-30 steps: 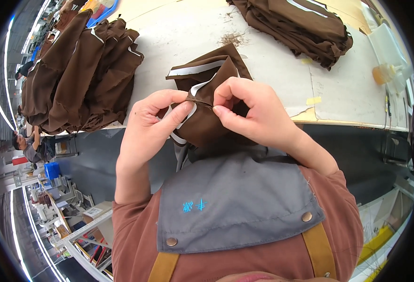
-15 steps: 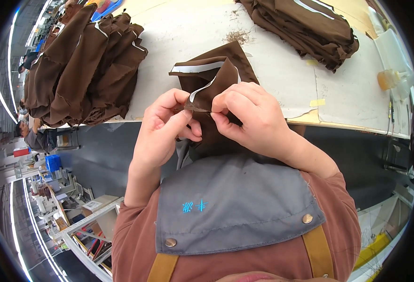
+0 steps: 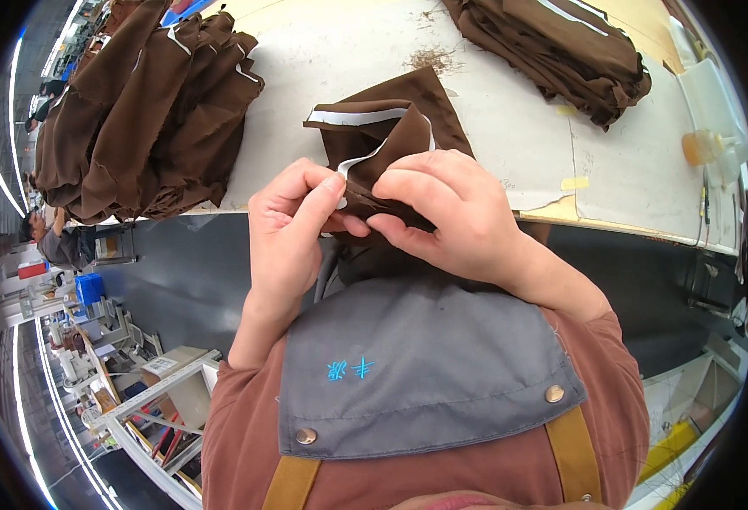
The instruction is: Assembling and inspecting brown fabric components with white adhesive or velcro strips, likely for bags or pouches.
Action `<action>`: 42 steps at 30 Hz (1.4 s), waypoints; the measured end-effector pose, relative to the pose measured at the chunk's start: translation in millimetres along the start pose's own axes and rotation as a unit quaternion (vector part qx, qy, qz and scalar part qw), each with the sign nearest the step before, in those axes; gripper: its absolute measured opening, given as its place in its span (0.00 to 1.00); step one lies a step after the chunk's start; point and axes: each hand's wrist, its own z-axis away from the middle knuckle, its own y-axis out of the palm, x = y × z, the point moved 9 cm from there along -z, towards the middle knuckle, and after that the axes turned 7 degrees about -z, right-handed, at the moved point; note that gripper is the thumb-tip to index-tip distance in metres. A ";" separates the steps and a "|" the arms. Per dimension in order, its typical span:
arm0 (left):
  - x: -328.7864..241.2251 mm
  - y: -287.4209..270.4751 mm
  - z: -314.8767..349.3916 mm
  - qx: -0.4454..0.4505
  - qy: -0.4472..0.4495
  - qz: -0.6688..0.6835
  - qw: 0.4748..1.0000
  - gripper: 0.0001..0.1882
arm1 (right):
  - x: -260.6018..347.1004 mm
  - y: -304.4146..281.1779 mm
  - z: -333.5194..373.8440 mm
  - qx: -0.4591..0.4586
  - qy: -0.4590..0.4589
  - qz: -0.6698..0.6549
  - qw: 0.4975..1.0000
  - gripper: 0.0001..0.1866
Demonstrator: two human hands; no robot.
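A piece of brown fabric [image 3: 405, 138] with a white strip along its edge lies folded over the table's near edge, its close end lifted between my hands. My left hand [image 3: 289, 217] pinches the fabric's edge by the white strip between thumb and forefinger. Just to the right, my right hand [image 3: 459, 212] has its fingers curled over the same fabric, with the thumb beneath and some brown cloth between. The right fingertips are partly hidden by the folds.
A tall heap of brown fabric pieces [image 3: 149, 119] stands at the table's left. Another stack of brown pieces [image 3: 552, 51] lies at the far right. A bottle of amber liquid [image 3: 701, 148] sits in a clear tray near the right edge. Thread scraps [image 3: 433, 59] litter the table [image 3: 510, 136].
My left thumb has moved up along the fabric edge to the white strip. The right thumb and forefinger have spread further apart, and the near edge of the cloth has turned.
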 end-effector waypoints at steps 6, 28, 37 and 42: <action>3.2 -1.6 -0.2 -0.019 0.005 0.002 1.000 0.09 | 2.7 8.7 5.6 0.086 -0.026 0.011 0.996 0.13; -63.4 7.9 12.4 -0.040 0.232 -0.424 0.875 0.09 | -24.8 29.4 -68.9 0.305 0.002 -0.161 0.939 0.15; -65.3 -7.6 18.5 -0.108 0.271 -0.456 0.841 0.12 | -35.7 28.6 -46.3 0.278 0.161 -0.167 0.932 0.11; -55.7 -13.2 13.8 -0.082 0.233 -0.413 0.877 0.14 | -45.3 26.4 -38.6 0.258 0.240 -0.169 0.920 0.09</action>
